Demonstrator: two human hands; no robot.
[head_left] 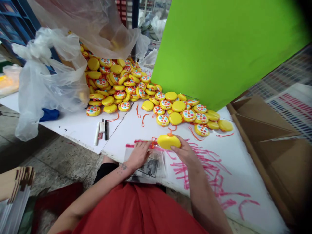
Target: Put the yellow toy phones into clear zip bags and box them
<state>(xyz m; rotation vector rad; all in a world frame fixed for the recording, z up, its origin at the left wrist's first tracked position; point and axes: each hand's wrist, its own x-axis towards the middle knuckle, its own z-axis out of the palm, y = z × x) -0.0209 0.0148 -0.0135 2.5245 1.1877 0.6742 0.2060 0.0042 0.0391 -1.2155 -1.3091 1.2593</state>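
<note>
A round yellow toy (167,142) with an orange tip is held in my right hand (182,149), thumb and fingers around its right side, plain face toward me. An orange cord loop (153,143) hangs at the toy's left, close to my left fingertips. My left hand (140,155) lies on a stack of clear plastic bags (136,177) with pink top strips, fingers stretched over the strip; whether a fingertip touches the cord I cannot tell. Dark print shows through the bags. Beyond my hands, more yellow toys (178,106) lie loose, some showing white faces with coloured dots.
A big heap of the same toys (114,78) spills from a clear plastic sack (56,71). Markers (97,133) lie near the table's left edge. A green panel (214,48) stands behind. An open cardboard box (273,143) is at right. Pink marks (207,169) cover part of the white tabletop.
</note>
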